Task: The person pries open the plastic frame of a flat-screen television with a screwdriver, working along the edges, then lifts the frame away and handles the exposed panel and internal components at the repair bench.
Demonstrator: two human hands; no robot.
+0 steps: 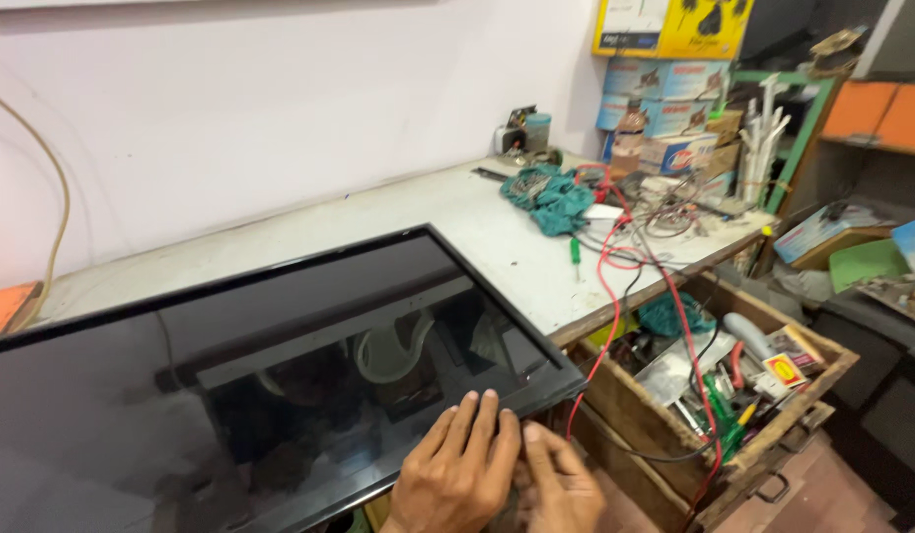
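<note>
Left hand (455, 472): bare, back toward camera, fingers (477, 426) straight, held together, pointing up and away, fingertips pressed flat, wrist at bottom frame edge. Right hand (561, 482): bare, just beside left, touching it, fingers (544, 446) bent, angled toward left hand, partly tucked beneath it; grip unclear.

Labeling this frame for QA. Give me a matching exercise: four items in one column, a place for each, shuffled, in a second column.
Things:
1. flat-screen TV panel
2. teal cloth
3. green-handled screwdriver
4. open wooden drawer

Places:
A. in a heap at the far end of the workbench, among wires
B. below the bench edge, full of tools
C. lying screen up on the bench, both hands at its near corner
D. on the bench surface just short of the red wire

Pairs: 1-C, 2-A, 3-D, 4-B
</note>
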